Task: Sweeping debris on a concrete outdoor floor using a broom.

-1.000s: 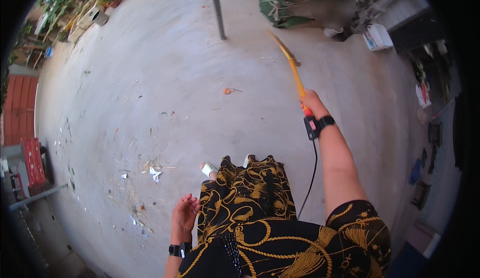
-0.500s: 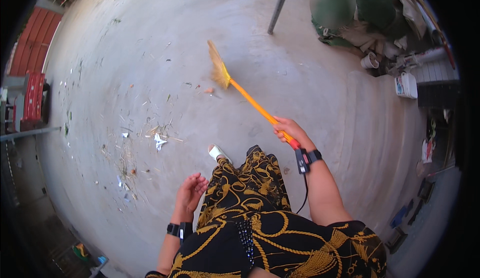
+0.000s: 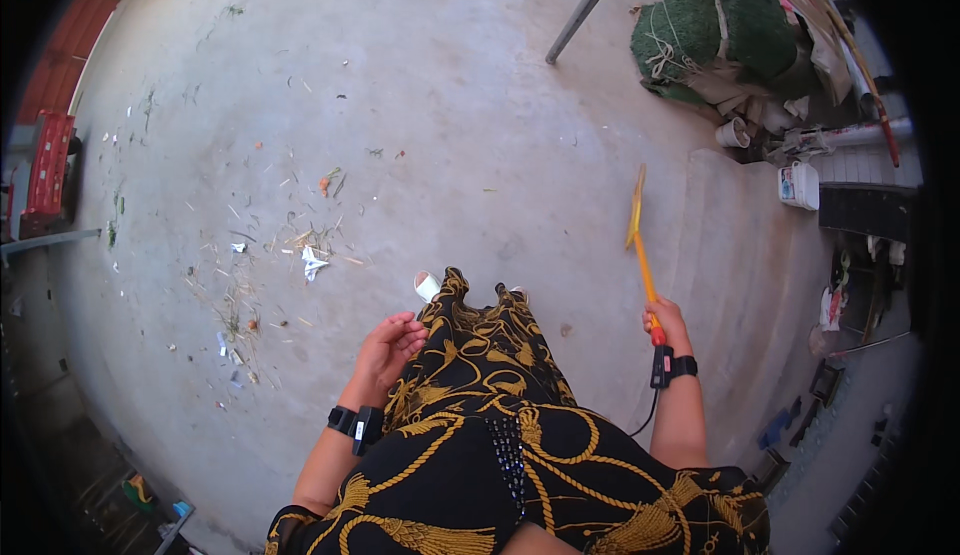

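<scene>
My right hand (image 3: pixel 672 322) is closed round the orange handle of a broom (image 3: pixel 645 265), near its red end. The broom's yellow head (image 3: pixel 637 205) points away from me, out to the right over the concrete. Loosely curled and holding nothing, my left hand (image 3: pixel 392 343) hangs beside my patterned skirt. Ahead and left of my feet lies litter: straw bits (image 3: pixel 240 300), a crumpled white paper scrap (image 3: pixel 313 262), and an orange scrap with green stalks (image 3: pixel 327 184).
A slanted metal pole (image 3: pixel 588 10) stands ahead. Green-covered bundles (image 3: pixel 690 30), a white bucket (image 3: pixel 733 133) and a white plastic jug (image 3: pixel 799 186) line the right side, beside low steps. A red vehicle part (image 3: pixel 48 170) and a metal bar (image 3: pixel 50 242) are at left.
My right hand has swung the broom from the middle out to the right. The orange scrap now lies further left, by the litter. My left hand has shifted slightly.
</scene>
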Tool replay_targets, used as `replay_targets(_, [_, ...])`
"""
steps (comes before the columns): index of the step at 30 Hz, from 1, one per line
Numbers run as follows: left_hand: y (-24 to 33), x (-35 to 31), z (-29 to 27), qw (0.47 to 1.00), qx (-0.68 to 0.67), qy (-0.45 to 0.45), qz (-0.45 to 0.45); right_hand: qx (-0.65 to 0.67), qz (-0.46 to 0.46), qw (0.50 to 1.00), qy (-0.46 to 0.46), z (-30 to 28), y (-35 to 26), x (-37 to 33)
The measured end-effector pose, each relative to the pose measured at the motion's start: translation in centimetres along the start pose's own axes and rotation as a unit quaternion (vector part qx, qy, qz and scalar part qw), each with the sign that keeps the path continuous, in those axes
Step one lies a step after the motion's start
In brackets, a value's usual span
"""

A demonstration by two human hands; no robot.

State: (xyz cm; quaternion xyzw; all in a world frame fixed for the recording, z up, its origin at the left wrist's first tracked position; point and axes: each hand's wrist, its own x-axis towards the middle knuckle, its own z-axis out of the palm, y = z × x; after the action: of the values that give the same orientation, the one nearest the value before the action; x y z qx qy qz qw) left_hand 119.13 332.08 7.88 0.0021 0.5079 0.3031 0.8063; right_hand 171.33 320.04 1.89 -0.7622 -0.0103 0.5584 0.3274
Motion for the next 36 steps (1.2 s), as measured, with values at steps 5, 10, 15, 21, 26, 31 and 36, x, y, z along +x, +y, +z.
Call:
replay_targets(5, [2.2,-1.1,-3.8,0.999,-0.032,0.038,0.021,-0.07,0.052,0.99,-0.111,10.0,0.5,0.6])
replay_targets(10, [3.8,-1.7,-6.5,0.994,-0.039,0.084,0.053,-0.068,0.065,0.937,-0.337,27.0,-2.0,-2.6])
replay_targets(15, [6.7,-2.3,-6.9,0.993,-0.031,0.081,0.083,-0.093,0.05,0.909,-0.403,36.7,-6.0,-2.3])
replay_targets(21, [10.1,-0.8,-8.4,0.99,-0.063,0.062,0.107,-0.172,-0.118,0.911,-0.355,34.0,-9.3,-5.0])
replay_targets(26, [12.2,1.3,-6.9,0.992,-0.06,0.034,0.106,-0.19,-0.137,0.964,-0.122,24.5,-10.8,-3.8])
replay_targets(31, [13.1,3.7,-4.6,0.995,-0.051,0.03,0.086,-0.112,-0.122,0.986,0.027,15.9,-11.2,3.9])
replay_targets(36, [14.1,5.6,0.0,0.995,-0.04,0.056,0.079,0.01,-0.095,0.995,-0.031,11.7,-13.5,11.0])
